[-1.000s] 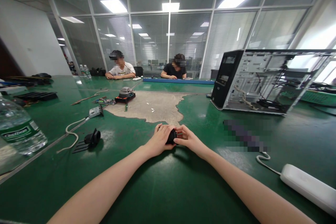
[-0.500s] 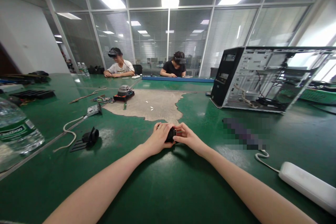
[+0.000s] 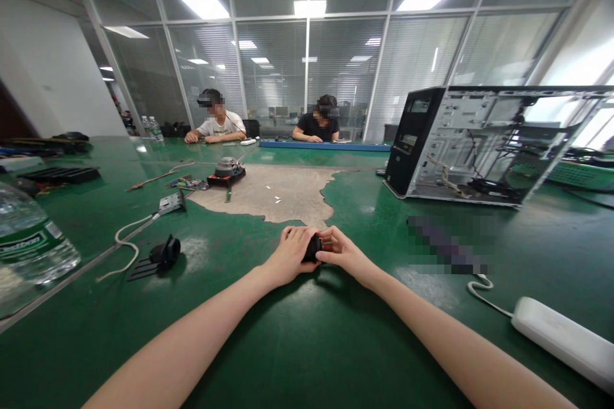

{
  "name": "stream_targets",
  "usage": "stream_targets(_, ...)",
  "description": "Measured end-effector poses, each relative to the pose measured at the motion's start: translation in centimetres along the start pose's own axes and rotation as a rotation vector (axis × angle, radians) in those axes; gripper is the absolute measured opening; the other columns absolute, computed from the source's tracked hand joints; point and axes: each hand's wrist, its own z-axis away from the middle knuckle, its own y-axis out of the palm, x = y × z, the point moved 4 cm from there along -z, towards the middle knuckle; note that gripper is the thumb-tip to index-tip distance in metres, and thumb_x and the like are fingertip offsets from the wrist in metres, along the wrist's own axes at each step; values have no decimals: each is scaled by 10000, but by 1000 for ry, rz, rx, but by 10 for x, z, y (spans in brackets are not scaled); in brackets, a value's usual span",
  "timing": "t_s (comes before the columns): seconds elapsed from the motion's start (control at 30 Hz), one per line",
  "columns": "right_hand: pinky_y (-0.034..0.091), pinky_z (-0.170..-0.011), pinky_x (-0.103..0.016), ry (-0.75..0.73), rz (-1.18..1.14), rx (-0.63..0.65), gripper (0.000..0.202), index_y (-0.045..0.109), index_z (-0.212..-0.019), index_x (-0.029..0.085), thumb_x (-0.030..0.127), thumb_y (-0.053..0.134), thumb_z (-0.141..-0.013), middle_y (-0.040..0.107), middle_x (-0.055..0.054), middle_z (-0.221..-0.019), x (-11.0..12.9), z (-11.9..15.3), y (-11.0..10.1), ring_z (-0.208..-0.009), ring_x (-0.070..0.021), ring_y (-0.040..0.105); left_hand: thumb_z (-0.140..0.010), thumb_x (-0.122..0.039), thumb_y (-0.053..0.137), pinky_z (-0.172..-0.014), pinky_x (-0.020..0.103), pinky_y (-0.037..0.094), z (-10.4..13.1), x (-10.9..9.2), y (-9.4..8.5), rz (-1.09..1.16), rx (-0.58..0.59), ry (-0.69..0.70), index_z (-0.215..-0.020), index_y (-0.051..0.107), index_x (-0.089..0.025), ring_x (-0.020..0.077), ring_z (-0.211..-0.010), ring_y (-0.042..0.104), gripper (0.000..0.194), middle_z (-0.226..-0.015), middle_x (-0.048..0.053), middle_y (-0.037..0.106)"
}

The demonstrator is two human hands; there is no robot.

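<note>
Both hands meet around a small black part (image 3: 312,248) low over the green table (image 3: 307,339), in the middle of the head view. My left hand (image 3: 292,252) wraps over its left side and top. The fingers of my right hand (image 3: 343,250) pinch its right side. Most of the part is hidden by the fingers. A black plastic piece with prongs (image 3: 164,254) lies on the table left of my hands. Beyond my hands is a bare, worn patch (image 3: 292,188) of tabletop with small white scraps.
An open computer case (image 3: 417,140) stands at the right. Nearer are a blurred dark object (image 3: 444,244) and a white power strip (image 3: 561,339). At the left are a water bottle (image 3: 36,236) and a metal bracket with cable (image 3: 171,202). Two people sit across the table.
</note>
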Motion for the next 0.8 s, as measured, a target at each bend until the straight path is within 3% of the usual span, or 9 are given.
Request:
stream_targets(0.27, 437, -690, -294, 42, 22, -130, 259, 481, -847, 196, 382, 564, -686, 547, -12, -825, -4, -2, 0, -763, -133, 527, -655, -289, 589, -891, 385, 239, -1, 0, -1, 1, -11, 5, -1142, 314, -208, 221, -1030, 394, 565, -1102, 67, 455)
stream_targets(0.57, 419, -754, -304, 2, -30, -5, 362, 432, -838, 219, 276, 681, -582, 548, 7, -876, 4, 1, 1, -828, -140, 532, -633, -253, 607, -896, 382, 230, -2, 1, -1, 9, 10, -5, -1138, 318, -210, 220, -1033, 392, 584, -1125, 68, 448)
stream_targets(0.8, 410, -755, -305, 37, 55, -158, 280, 487, -856, 196, 393, 574, -677, 562, -16, -860, -5, -3, -1, -817, -144, 525, -647, -267, 593, -905, 387, 222, -2, 0, -2, 16, 8, -7, -1144, 307, -210, 221, -1045, 389, 577, -1116, 68, 451)
